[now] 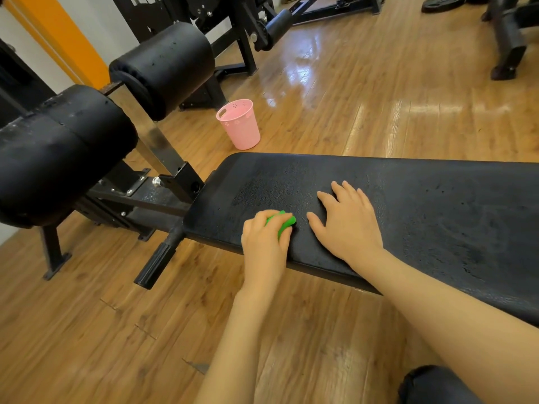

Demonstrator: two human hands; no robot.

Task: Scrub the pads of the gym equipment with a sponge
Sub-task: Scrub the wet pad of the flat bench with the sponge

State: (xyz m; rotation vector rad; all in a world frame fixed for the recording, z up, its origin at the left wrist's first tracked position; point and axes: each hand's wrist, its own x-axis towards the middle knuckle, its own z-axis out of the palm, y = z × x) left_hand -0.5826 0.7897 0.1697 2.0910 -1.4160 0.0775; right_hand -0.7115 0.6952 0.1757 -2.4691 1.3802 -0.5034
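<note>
Green sponge (280, 223) under curled left-hand (264, 246) fingers (256, 221), on bench pad (437, 205); right hand (347, 224) flat.

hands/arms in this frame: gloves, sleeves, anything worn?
Both bare. Left hand and right hand show no gloves, and no rings, watch or wristband are visible. Both forearms are uncovered as far as the frame edge, with no sleeve in view. No markings visible. A dark garment shows at the bottom edge, probably on a knee.

The bench pad (408, 205) lies bare rightward; roller pads (163, 68) crowd the left end, apparently close.
</note>
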